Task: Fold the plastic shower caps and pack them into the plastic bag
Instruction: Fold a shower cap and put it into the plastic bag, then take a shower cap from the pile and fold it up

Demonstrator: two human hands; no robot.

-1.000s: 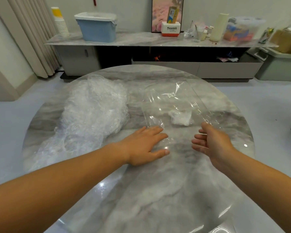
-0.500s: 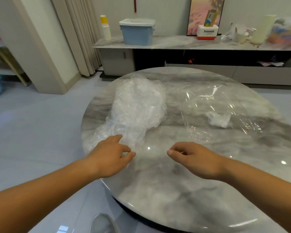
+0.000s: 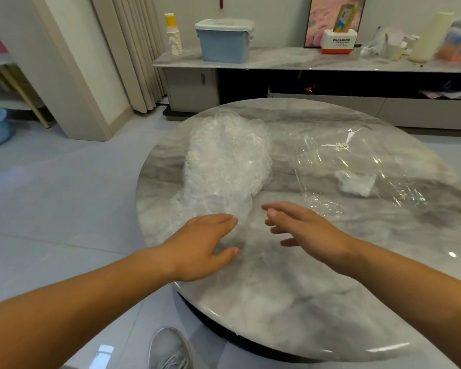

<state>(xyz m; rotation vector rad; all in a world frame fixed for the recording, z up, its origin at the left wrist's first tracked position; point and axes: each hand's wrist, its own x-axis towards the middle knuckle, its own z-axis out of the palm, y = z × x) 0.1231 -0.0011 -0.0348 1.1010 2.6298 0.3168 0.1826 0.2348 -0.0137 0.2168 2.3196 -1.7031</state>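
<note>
While the left hand and right hand hovered open and empty at the near end of the pile of shower caps, the plastic bag lay to the pile's right; pinching a single cap's rim looked wisest, to avoid dragging others.
</note>
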